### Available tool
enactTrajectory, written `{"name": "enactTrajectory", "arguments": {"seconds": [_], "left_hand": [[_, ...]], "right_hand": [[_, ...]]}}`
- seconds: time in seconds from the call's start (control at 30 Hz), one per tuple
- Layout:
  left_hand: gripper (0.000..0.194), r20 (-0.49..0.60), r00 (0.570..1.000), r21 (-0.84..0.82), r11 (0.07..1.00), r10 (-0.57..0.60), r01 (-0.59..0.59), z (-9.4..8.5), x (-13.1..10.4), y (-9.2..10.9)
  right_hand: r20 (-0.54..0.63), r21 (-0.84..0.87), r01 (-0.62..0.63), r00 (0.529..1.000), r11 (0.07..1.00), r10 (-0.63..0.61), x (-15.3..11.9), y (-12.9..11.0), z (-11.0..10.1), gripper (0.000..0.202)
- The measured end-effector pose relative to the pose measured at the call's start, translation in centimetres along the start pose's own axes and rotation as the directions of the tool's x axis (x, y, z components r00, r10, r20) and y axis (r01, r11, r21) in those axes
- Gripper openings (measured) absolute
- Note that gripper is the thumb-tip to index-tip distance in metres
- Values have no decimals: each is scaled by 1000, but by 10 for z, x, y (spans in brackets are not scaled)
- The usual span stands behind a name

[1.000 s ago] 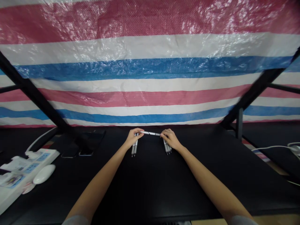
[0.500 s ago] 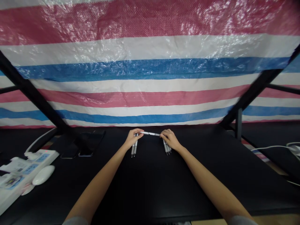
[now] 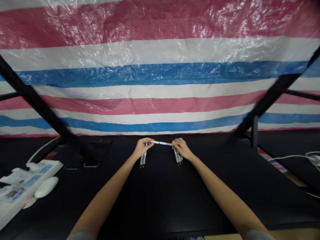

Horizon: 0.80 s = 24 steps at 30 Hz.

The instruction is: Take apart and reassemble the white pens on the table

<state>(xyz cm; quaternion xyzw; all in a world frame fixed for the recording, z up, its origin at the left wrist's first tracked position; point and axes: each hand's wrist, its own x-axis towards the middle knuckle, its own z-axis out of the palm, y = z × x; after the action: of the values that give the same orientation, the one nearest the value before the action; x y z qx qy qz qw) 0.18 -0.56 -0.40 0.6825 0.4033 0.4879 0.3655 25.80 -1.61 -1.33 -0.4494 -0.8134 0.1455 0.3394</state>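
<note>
A white and grey pen (image 3: 162,143) lies crosswise between my hands, above the far part of the black table. My left hand (image 3: 143,147) pinches its white end between thumb and fingers. At the grey end, my right hand (image 3: 181,147) is closed on it the same way. Under my left hand lie two grey pens (image 3: 143,160), side by side with tips toward me. Several more grey pens (image 3: 178,158) lie close together by my right hand, their upper ends hidden by it.
At the left are a white power strip (image 3: 31,181), a white mouse (image 3: 46,187) and dark phone-like slabs (image 3: 91,163). Black frame bars (image 3: 37,101) rise on both sides. A striped plastic sheet (image 3: 160,73) hangs behind the black table (image 3: 160,200). White cables (image 3: 287,157) run at right.
The pen between my hands has shifted very slightly to the right and down, and my right fingertips moved a touch right with it. The pens on the table stay put.
</note>
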Motion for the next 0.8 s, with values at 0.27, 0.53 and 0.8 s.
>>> {"name": "enactTrajectory", "arguments": {"seconds": [0.27,0.53,0.8], "left_hand": [[31,-163,951,-442,881,-262,166,-8,2,-5],[29,-174,933,-725,682,-316,96,-15,6,-4],[32,-110,926,-735,656,-361,168,-14,5,-2]], "right_hand": [[-106,14,-22,994,1000,24,-1,-11,-6,40],[-84,7,-27,996,1000,27,-1,-11,-7,39],[-83,17,-35,996,999,36,-1,-12,-7,45]]}}
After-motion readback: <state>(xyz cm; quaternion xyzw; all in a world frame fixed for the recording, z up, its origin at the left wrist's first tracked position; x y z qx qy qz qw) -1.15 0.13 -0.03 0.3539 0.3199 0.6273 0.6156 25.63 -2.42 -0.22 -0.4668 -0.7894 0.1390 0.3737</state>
